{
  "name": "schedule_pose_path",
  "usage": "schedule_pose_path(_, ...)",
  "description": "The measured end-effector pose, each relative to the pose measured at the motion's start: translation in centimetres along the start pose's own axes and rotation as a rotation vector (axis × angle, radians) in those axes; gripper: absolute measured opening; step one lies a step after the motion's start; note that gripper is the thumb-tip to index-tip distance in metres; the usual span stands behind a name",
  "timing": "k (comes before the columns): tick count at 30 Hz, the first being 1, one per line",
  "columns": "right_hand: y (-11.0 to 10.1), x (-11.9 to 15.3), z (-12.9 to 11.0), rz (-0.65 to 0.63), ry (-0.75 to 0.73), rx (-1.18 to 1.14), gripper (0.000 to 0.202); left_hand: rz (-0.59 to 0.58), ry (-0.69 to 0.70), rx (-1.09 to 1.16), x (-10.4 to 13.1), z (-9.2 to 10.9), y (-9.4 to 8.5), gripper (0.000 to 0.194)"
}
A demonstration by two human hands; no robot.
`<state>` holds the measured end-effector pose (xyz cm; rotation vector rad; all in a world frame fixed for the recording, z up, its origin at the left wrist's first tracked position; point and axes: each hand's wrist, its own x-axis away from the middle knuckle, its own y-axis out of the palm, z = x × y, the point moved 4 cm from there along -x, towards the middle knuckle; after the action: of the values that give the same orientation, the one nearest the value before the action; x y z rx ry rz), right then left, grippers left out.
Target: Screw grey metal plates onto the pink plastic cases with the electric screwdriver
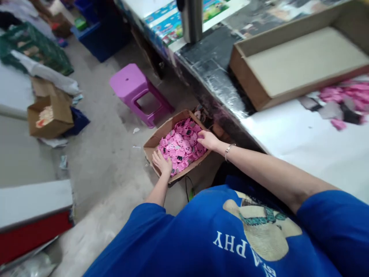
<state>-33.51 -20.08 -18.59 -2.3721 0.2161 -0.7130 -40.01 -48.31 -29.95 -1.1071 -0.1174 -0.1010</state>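
You wear one blue short-sleeved shirt (173, 238), lower frame, white lettering (230, 244) and beige-teal print (266, 236); one silver-toned bracelet (227, 151), right of centre.

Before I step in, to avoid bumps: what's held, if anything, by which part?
Left hand and right hand are at opposite sides of the cardboard box; any grip is unclear.

Box (163, 131) lies open above, table (285, 134) crowding right
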Motion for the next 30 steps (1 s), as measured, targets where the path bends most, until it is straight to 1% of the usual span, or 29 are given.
schedule_pose_path(2,-2.8,2.8,-1.9,-0.027,-0.087,-0.017,0.017,-0.065,0.181,0.028,0.8,3.7,1.5,0.066)
schedule_pose_path(4,-5.7,7.1,-3.1,-0.036,-0.197,-0.029,0.016,-0.109,0.349,0.091,2.1,7.5,2.9,0.063)
schedule_pose_path(5,-7.1,9.7,-3.3,-0.023,-0.247,-0.034,0.017,-0.116,0.427,0.131,2.9,9.4,3.3,0.061)
schedule_pose_path(7,-9.5,15.5,-2.6,0.042,-0.339,-0.043,0.018,-0.097,0.566,0.221,4.2,13.3,3.3,0.059)
schedule_pose_path(8,-10.6,18.6,-1.9,0.117,-0.447,-0.079,0.019,-0.071,0.626,0.268,4.6,15.3,2.9,0.059)
schedule_pose_path(9,-11.5,21.6,-0.8,0.188,-0.524,-0.1,0.021,-0.039,0.681,0.314,4.9,17.3,2.3,0.058)
schedule_pose_path(10,-12.2,24.5,0.6,0.26,-0.554,-0.105,0.023,-0.004,0.731,0.358,5.0,19.4,1.5,0.059)
schedule_pose_path(11,-12.7,27.0,2.4,0.345,-0.539,-0.102,0.023,0.03,0.777,0.399,5.1,21.5,0.5,0.059)
schedule_pose_path(13,-13.3,31.3,6.0,0.493,-0.456,-0.109,0.024,0.09,0.863,0.468,5.2,25.8,-1.8,0.06)
schedule_pose_path(15,-13.3,34.5,9.1,0.642,-0.373,-0.106,0.024,0.14,0.954,0.531,5.6,30.1,-4.1,0.059)
schedule_pose_path(17,-13.0,36.2,10.9,0.739,-0.33,-0.131,0.024,0.202,1.108,0.623,6.6,34.1,-6.0,0.055)
schedule_pose_path(18,-12.8,36.6,11.4,0.768,-0.327,-0.144,0.024,0.222,1.182,0.64,7.2,36.0,-6.7,0.053)
schedule_pose_path(20,-12.3,36.7,11.4,0.802,-0.346,-0.137,0.025,0.222,1.301,0.627,8.5,39.2,-7.1,0.051)
schedule_pose_path(22,-12.1,36.3,10.8,0.832,-0.382,-0.059,0.026,0.188,1.37,0.579,9.6,41.7,-6.6,0.049)
schedule_pose_path(24,-11.9,36.0,10.1,0.852,-0.425,0.028,0.027,0.144,1.399,0.529,10.6,43.3,-5.6,0.05)
schedule_pose_path(26,-11.8,36.0,9.8,0.852,-0.462,0.052,0.03,0.123,1.389,0.478,11.2,44.2,-4.6,0.051)
schedule_pose_path(28,-11.8,36.1,9.9,0.844,-0.475,0.029,0.032,0.126,1.355,0.42,11.7,44.5,-3.8,0.052)
schedule_pose_path(30,-11.7,36.3,10.0,0.842,-0.479,0.017,0.033,0.147,1.322,0.374,12.0,44.5,-3.4,0.052)
